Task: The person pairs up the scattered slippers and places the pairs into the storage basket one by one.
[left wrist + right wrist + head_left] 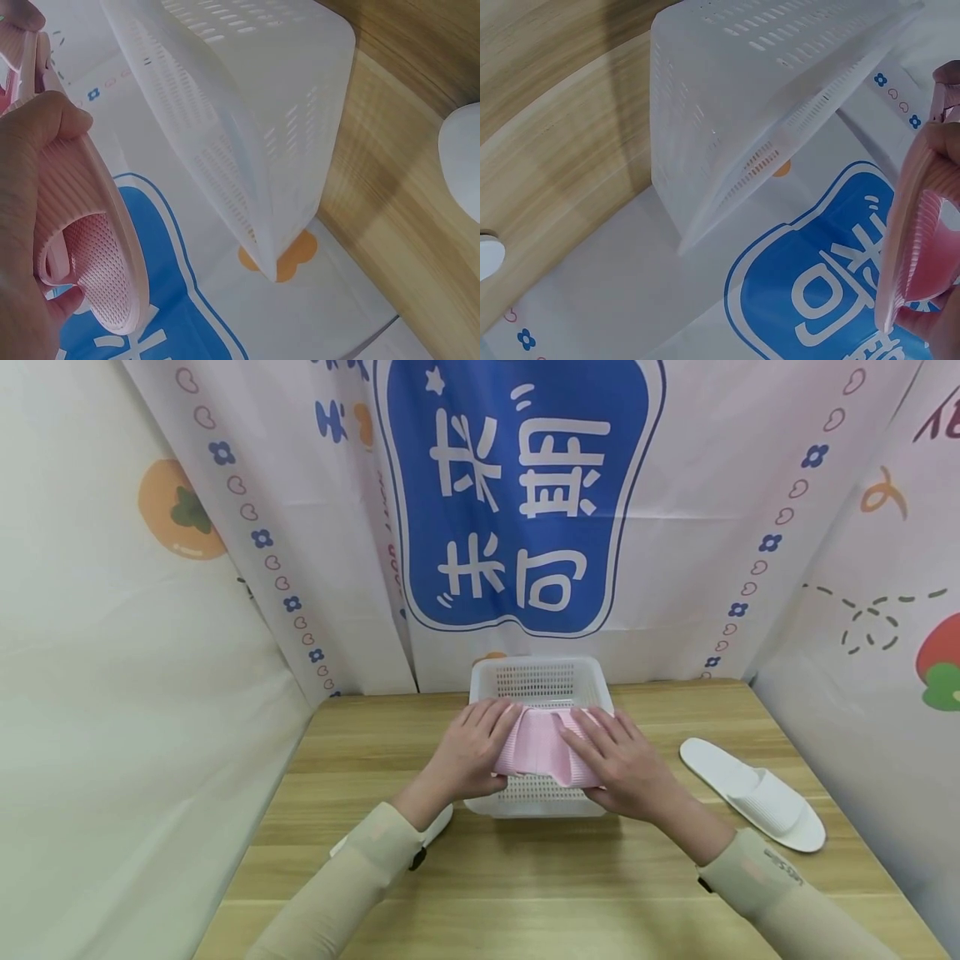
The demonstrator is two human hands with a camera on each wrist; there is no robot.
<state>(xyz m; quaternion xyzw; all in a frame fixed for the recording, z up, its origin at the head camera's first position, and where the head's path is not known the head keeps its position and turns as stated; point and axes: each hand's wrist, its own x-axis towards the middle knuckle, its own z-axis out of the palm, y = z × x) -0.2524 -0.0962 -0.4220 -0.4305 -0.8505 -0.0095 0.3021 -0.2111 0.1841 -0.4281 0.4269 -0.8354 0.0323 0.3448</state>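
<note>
Over the white plastic basket (536, 810), both hands hold pink slippers (536, 743) with ribbed straps. My left hand (476, 747) grips the left end, fingers over the top and thumb below. On the other end, my right hand (626, 764) has its fingers across the ribbed strap and its thumb underneath. In the left wrist view, the pink slipper (112, 277) shows a textured footbed inside its strap opening. The right wrist view catches the edge of a pink slipper (900, 247), apart from the basket. How the slippers fit together is partly hidden by the fingers.
A white slipper (753, 793) lies on the wooden table (540, 893) at the right. Another white slipper (438, 825) is mostly covered by the left forearm. Behind the basket hangs a printed white cloth (675, 568) with a blue panel, and cloth walls stand at both sides.
</note>
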